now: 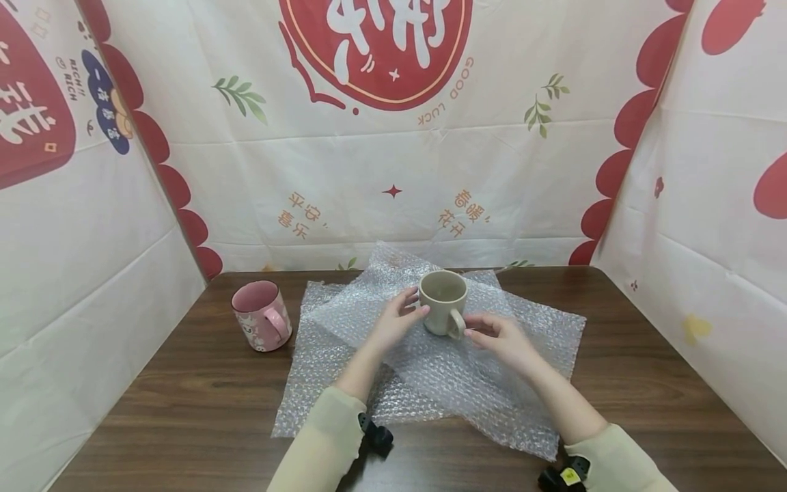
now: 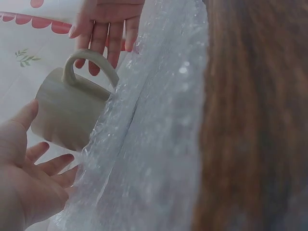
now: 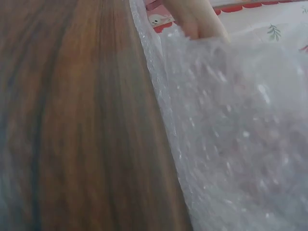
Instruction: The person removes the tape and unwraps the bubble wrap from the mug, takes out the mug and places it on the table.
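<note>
A beige mug [image 1: 438, 316] stands upright on overlapping sheets of bubble wrap [image 1: 486, 389], its handle turned toward the front right. My left hand [image 1: 393, 322] is at the mug's left side with thumb and fingers spread; in the left wrist view the thumb tip [image 2: 32, 109] meets or nearly meets the mug's wall. By the handle, my right hand [image 1: 501, 336] has its fingers extended, and that same view shows them loose behind the handle [image 2: 94, 57], not curled round it. Bubble wrap [image 3: 231, 134] hides the mug and my right hand in the right wrist view.
A pink patterned mug [image 1: 258, 324] stands on the brown wooden table [image 1: 184, 389], left of the wrap. Printed white cloth [image 1: 393, 157] hangs behind the table and along both sides. Part of the wrap reaches the back edge.
</note>
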The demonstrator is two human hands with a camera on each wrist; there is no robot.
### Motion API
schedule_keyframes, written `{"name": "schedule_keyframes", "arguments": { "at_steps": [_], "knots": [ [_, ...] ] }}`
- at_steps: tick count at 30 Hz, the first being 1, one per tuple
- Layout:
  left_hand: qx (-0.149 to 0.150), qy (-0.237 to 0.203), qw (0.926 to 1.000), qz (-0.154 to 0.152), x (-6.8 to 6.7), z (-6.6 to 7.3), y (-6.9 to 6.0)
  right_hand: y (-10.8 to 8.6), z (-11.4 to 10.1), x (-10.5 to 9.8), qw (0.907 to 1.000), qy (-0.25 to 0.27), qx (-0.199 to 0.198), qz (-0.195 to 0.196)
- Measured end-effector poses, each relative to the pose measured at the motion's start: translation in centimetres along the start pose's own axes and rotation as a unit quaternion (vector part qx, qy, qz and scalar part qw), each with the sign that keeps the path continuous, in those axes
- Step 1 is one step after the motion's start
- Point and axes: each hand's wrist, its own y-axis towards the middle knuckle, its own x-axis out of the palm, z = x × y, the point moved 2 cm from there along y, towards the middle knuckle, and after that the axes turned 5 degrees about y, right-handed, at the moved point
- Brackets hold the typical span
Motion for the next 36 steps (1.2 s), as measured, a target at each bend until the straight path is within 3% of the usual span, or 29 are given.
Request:
{"name": "schedule_keyframes", "arguments": {
  "at_steps": [5, 13, 17, 36],
  "knots": [
    [0.000, -0.019, 0.9998, -0.008, 0.3, -0.1, 0.5, 0.1, 0.5, 0.2, 0.9997, 0.011, 0.017, -0.013],
    [0.000, -0.026, 0.9996, -0.009, 0.6, 0.1, 0.7, 0.3, 0.9, 0.6, 0.9993, 0.030, 0.004, -0.021],
    [-0.006, -0.034, 0.9993, -0.015, 0.8, -0.5, 1.1, 0.3, 0.9, 0.6, 0.9995, 0.026, -0.008, -0.017],
    [-0.014, -0.036, 0.9990, -0.020, 1.2, -0.8, 1.1, 0.4, 1.0, 1.3, 0.9983, -0.029, -0.044, 0.024]
  ]
}}
